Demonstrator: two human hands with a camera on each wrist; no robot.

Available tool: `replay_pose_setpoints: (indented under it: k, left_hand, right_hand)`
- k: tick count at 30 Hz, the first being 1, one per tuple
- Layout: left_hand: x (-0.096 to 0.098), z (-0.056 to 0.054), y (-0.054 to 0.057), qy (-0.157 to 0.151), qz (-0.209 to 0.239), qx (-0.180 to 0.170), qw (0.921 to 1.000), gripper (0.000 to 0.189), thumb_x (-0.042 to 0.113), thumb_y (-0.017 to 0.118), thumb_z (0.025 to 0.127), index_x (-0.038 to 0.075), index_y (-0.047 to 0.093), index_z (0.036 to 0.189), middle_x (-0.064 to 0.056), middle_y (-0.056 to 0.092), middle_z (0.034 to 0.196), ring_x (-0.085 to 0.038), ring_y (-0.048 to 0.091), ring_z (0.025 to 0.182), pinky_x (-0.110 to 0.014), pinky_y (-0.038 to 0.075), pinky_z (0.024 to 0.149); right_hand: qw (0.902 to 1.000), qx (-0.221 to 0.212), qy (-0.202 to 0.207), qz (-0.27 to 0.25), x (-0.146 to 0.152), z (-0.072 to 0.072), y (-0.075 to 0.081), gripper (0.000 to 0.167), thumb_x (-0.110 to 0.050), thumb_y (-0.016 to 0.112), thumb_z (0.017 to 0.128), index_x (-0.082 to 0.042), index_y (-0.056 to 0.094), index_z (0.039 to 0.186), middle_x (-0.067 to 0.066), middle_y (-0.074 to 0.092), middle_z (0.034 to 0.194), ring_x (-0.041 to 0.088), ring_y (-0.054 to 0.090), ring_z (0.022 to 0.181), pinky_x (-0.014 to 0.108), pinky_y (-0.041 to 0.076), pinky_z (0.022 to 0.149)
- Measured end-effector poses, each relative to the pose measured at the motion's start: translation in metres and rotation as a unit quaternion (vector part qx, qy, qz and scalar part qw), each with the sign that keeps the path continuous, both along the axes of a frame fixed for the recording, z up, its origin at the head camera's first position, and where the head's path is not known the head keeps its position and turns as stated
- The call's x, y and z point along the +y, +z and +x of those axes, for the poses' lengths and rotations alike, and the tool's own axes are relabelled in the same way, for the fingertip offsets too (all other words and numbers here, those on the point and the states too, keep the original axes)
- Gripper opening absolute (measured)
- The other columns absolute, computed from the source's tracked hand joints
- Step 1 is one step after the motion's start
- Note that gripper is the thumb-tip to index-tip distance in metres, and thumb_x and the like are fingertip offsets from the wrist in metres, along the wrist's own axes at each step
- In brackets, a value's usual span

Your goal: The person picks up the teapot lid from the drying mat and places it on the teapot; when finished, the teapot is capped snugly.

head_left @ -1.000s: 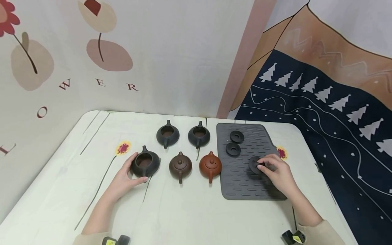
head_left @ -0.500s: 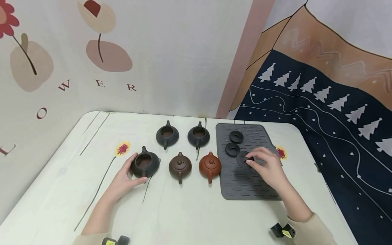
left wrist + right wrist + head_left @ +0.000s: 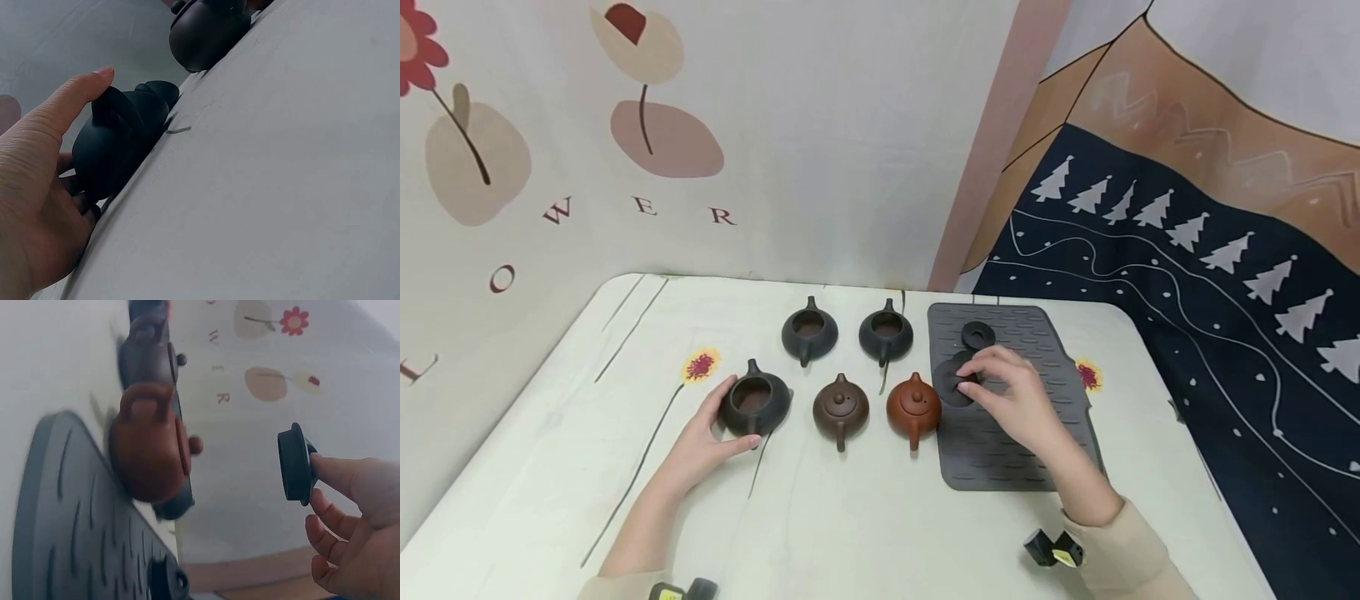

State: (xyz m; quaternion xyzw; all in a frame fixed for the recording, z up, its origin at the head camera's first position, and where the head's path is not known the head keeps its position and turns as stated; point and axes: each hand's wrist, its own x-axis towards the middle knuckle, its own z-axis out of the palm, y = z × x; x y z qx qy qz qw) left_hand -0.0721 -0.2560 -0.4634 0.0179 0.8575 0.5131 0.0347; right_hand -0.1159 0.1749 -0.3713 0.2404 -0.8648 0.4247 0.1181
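My left hand [image 3: 700, 442] holds a lidless black teapot [image 3: 756, 408] at the table's left, thumb against its handle side and fingers round the far side. The left wrist view shows the thumb at the teapot's handle [image 3: 115, 109]. My right hand [image 3: 1017, 402] pinches a round black teapot lid [image 3: 295, 464] by its knob. That lid hangs above the left side of the grey mat [image 3: 1000, 462], close to the reddish-brown teapot [image 3: 914, 410]. Another black lid [image 3: 978, 335] lies at the back of the mat; one more is mostly hidden under the held lid and fingers.
Two more lidless black teapots, one at the left [image 3: 809, 333] and one at the right [image 3: 886, 335], stand in the back row. A dark brown lidded teapot [image 3: 841, 408] sits between the held teapot and the reddish one. Printed cloth walls [image 3: 850, 167] rise behind the table.
My right hand has carried the black lid leftward across the mat, from its right part to its left edge. The left hand and the teapot it holds have stayed in place.
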Motion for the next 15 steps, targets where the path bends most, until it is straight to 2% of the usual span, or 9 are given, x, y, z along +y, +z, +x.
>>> replay_pose_setpoints:
  k: [12,15]
  left_hand:
    - [0.000,0.000,0.000,-0.001,0.000,-0.001,1.0000,0.103,0.023,0.083,0.076,0.014,0.017,0.154,-0.018,0.016,0.156,-0.041,0.014,0.141,-0.060,0.017,0.108]
    - [0.000,0.000,0.000,-0.001,-0.004,-0.001,1.0000,0.103,0.024,0.083,0.076,0.014,0.017,0.155,-0.017,0.016,0.156,-0.040,0.014,0.141,-0.060,0.017,0.108]
  right_hand:
    - [0.9976,0.004,0.069,-0.011,-0.049,-0.005,0.006,0.014,-0.010,0.077,0.081,-0.015,0.073,0.093,-0.004,0.063,0.100,0.018,0.055,0.095,0.044,0.035,0.087]
    - [0.9965,0.003,0.083,-0.010,-0.063,-0.006,0.007,0.012,-0.010,0.077,0.081,-0.014,0.073,0.092,-0.004,0.062,0.098,0.023,0.055,0.089,0.044,0.034,0.084]
